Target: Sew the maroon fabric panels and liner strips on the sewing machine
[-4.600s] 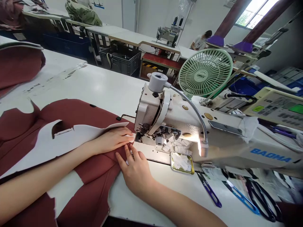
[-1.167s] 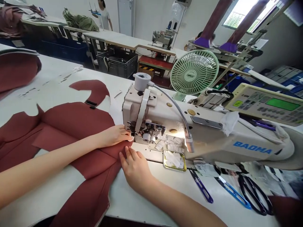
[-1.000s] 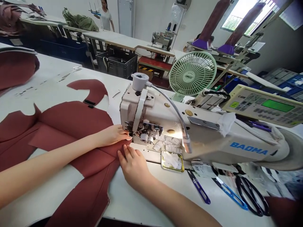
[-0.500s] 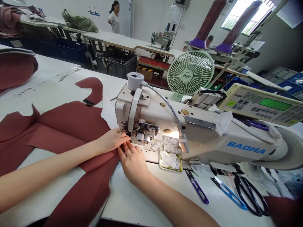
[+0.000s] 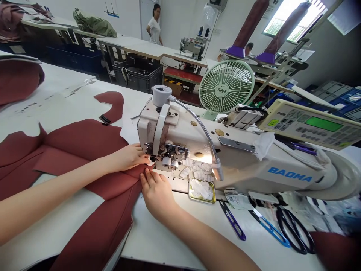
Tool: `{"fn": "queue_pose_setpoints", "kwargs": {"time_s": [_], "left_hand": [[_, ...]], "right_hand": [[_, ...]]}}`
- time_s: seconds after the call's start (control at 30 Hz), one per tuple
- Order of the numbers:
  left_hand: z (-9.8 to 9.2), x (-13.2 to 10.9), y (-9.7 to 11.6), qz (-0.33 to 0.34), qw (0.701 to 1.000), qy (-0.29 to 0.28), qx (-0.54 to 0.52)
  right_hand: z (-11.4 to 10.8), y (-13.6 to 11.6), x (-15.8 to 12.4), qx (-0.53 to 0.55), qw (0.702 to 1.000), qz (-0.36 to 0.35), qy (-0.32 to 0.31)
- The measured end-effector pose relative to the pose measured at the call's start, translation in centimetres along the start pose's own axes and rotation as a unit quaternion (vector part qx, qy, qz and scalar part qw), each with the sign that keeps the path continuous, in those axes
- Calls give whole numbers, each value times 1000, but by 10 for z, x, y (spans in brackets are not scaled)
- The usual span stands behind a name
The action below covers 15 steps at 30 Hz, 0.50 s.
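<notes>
Dark red fabric panels (image 5: 84, 139), partly stitched together, lie across the white table and run up to the sewing machine (image 5: 158, 131). My left hand (image 5: 128, 157) is closed beside the needle area, its fingertips at a small white label (image 5: 150, 162) on the fabric. My right hand (image 5: 158, 192) rests with fingers stretched out on the fabric edge just in front of the presser foot. Similar white labels (image 5: 199, 169) are scattered on the machine bed, and more lie in a small tin tray (image 5: 190, 196). The needle tip is hidden behind machine parts.
Purple thread snips (image 5: 235, 226), blue snips (image 5: 270, 229) and black scissors (image 5: 296, 233) lie right of my arm. A lit gooseneck lamp (image 5: 217, 169) bends over the bed. Behind stand a green fan (image 5: 222, 88) and control panel (image 5: 316, 122). A person (image 5: 154, 28) stands across the room.
My left hand has drawn back slightly left from the needle, and a white label now shows at its fingertips. My right hand has barely moved. The person in the background has moved right.
</notes>
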<state>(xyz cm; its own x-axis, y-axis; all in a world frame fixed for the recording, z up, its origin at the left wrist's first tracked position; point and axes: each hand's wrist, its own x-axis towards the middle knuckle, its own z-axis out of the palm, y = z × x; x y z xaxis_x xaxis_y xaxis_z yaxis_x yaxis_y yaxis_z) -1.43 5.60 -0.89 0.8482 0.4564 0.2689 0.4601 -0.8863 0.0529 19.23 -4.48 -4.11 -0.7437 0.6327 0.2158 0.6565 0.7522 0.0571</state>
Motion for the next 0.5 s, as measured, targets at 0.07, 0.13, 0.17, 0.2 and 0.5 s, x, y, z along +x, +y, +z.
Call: {"fn": "queue_pose_setpoints", "kwargs": {"time_s": [0.07,0.13,0.17,0.2,0.5], "left_hand": [[1,1,6,-2,999,7,33],[0,1,10,-7,998,7,56],[-1,2,12,-9,998,5,65],[-2,3,15,-12,997,2,72],[-14,22,50,-145,982,-94,73]], "right_hand": [[-1,2,1,-3,1000,5,-2],[0,2,1,-7,1000,10,-4],[1,2,1,-9,1000,12,-4],[2,2,1,-9,1000,13,-5],[2,3,3,15,1000,28,-2]]}}
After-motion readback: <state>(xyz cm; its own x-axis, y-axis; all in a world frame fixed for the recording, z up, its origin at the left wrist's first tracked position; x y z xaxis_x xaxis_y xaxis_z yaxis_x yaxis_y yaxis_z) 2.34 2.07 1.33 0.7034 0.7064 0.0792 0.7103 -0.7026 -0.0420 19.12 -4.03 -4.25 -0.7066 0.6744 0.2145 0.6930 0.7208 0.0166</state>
